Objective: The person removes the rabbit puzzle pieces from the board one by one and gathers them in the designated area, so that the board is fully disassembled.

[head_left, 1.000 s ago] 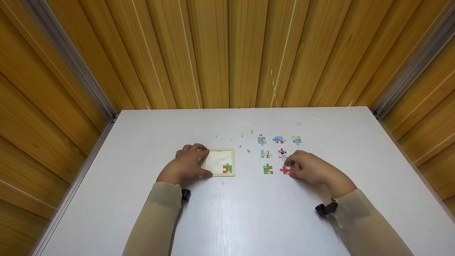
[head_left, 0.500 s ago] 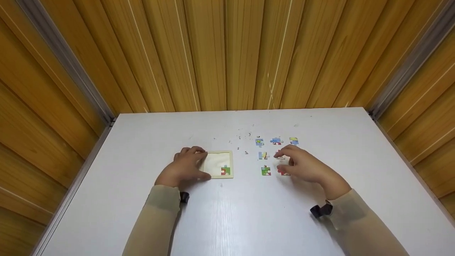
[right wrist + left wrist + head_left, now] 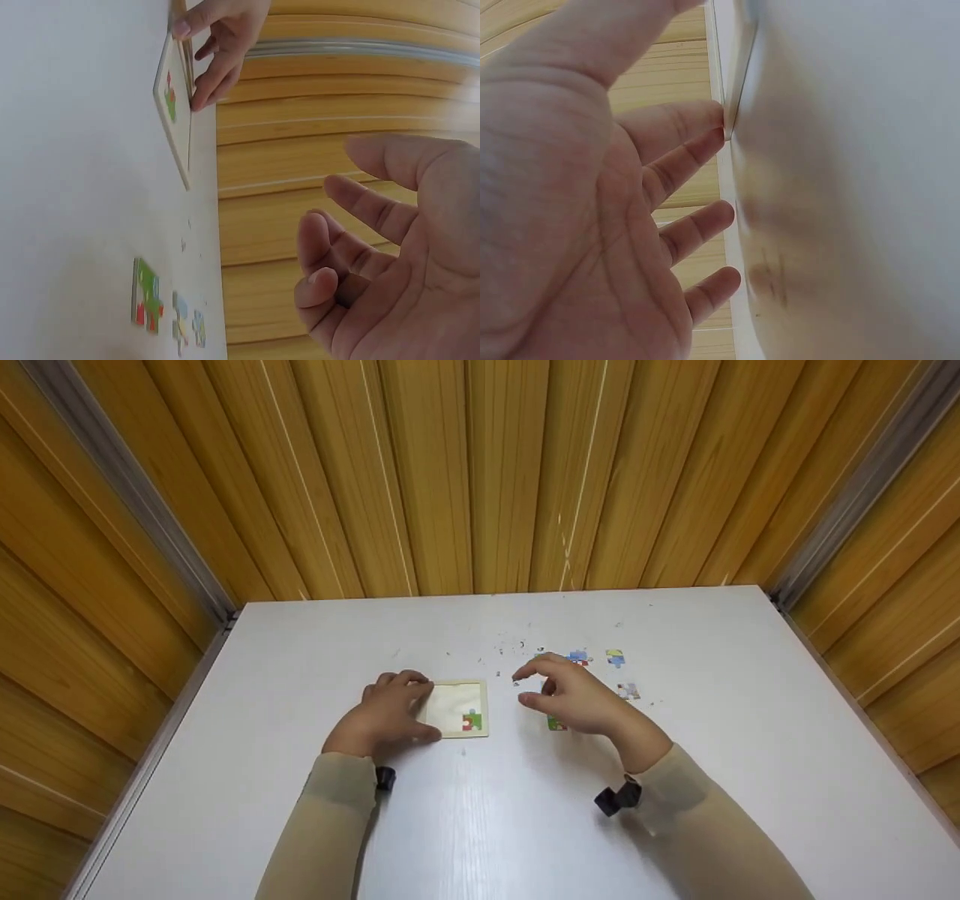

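My left hand grips the left side of a square wooden puzzle tray, thumb at the near corner and index finger at the far one. One red-and-green jigsaw piece lies in the tray's near right corner. In the left wrist view, fingertips touch the tray's edge. My right hand is over the loose pieces, fingers loosely bent, thumb and index apart. The right wrist view shows nothing in that hand. It partly covers a green jigsaw piece and hides others.
Beyond the right hand lie a blue-and-red piece and a yellow-and-blue piece; a pale piece is beside it. Dark specks dot the white table. A wood-look panel wall rises behind.
My right hand has come away from the red piece and moved left across the loose pieces, uncovering a pale one at the right. The left hand stays on the tray.
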A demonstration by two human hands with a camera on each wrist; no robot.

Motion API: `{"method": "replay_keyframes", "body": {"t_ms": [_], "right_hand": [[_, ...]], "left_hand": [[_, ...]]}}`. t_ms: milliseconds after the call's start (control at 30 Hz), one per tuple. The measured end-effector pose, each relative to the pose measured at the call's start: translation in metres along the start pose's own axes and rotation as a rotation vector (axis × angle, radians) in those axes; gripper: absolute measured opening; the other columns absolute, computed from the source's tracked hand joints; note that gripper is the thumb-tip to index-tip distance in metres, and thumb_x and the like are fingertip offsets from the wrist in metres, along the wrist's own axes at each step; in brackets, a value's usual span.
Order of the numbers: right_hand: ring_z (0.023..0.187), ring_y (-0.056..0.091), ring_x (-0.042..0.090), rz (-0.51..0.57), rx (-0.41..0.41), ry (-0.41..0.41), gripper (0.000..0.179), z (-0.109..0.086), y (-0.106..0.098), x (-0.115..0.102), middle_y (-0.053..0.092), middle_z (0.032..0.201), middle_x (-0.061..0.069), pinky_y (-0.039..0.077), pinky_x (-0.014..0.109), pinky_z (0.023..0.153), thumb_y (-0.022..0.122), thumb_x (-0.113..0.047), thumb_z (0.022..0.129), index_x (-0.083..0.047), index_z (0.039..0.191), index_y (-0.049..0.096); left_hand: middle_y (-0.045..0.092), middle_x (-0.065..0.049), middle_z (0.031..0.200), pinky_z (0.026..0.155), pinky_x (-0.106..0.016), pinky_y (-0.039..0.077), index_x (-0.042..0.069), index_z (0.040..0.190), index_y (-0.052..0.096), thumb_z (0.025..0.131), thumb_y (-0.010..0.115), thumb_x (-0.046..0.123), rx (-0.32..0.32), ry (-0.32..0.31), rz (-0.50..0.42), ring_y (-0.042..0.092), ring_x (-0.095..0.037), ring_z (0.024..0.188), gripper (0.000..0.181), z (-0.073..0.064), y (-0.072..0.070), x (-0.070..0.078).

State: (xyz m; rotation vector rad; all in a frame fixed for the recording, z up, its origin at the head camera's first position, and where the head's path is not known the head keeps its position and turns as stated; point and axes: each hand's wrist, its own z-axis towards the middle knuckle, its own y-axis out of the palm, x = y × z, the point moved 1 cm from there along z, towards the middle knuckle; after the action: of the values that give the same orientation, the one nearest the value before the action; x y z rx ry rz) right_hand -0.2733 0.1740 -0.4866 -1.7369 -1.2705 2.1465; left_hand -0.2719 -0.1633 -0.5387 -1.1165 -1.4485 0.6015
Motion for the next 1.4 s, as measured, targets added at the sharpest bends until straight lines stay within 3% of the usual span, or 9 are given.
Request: {"method": "replay_keyframes", "body": {"t_ms": [400,567,767,1000,1167,1400], "right_hand": [[0.105,0.063,0.021,0.112,0.024,0.031,0.034,0.029,0.027,-0.039,0.069,0.147,0.000,0.053,0.036,0.084,0.074,-0.033,0.110,-0.025,0.143,0.074],[0.103,0.063,0.021,0.194,0.044,0.067,0.036,0.034,0.039,-0.039,0.069,0.148,0.002,0.053,0.035,0.084,0.075,-0.031,0.109,-0.022,0.144,0.073],[0.095,0.071,0.018,0.221,0.009,0.054,0.049,0.040,0.061,-0.029,0.065,0.153,0.019,0.055,0.031,0.083,0.071,-0.027,0.110,-0.014,0.157,0.064],[0.101,0.063,0.020,0.087,0.012,0.072,0.056,0.045,0.082,-0.019,0.061,0.157,0.015,0.054,0.035,0.091,0.075,-0.012,0.106,-0.014,0.160,0.061],[0.109,0.066,0.027,0.004,-0.013,0.067,0.055,0.047,0.092,-0.019,0.054,0.163,0.018,0.058,0.044,0.102,0.075,-0.007,0.105,-0.011,0.158,0.063],[0.147,0.061,0.035,-0.073,-0.053,0.081,0.051,0.044,0.104,-0.015,0.056,0.158,0.015,0.049,0.052,0.128,0.070,-0.009,0.107,-0.009,0.158,0.065]], "left_hand": [[0.050,0.002,0.173,0.130,-0.068,0.038,0.023,0.165,0.061,0.086,0.098,0.039,0.001,-0.024,-0.010,0.037,-0.036,0.162,0.088,0.002,0.000,0.000],[0.051,0.003,0.172,0.130,-0.069,0.039,0.024,0.164,0.062,0.086,0.099,0.039,-0.001,-0.028,-0.011,0.038,-0.037,0.161,0.088,0.002,0.001,0.002],[0.054,0.000,0.171,0.128,-0.071,0.040,0.022,0.163,0.063,0.086,0.099,0.038,0.018,-0.009,0.020,0.041,-0.039,0.160,0.087,0.002,0.000,0.003],[0.054,-0.002,0.170,0.129,-0.069,0.038,0.019,0.164,0.062,0.087,0.098,0.038,0.003,0.027,0.018,0.040,-0.039,0.160,0.087,0.000,0.000,0.003],[0.054,-0.003,0.171,0.130,-0.069,0.036,0.018,0.164,0.061,0.087,0.099,0.037,0.011,0.030,0.019,0.040,-0.039,0.162,0.088,-0.001,-0.001,0.001],[0.054,-0.003,0.171,0.131,-0.069,0.036,0.018,0.165,0.061,0.088,0.098,0.037,0.011,0.026,0.011,0.040,-0.038,0.162,0.088,-0.001,0.000,0.001]]}}
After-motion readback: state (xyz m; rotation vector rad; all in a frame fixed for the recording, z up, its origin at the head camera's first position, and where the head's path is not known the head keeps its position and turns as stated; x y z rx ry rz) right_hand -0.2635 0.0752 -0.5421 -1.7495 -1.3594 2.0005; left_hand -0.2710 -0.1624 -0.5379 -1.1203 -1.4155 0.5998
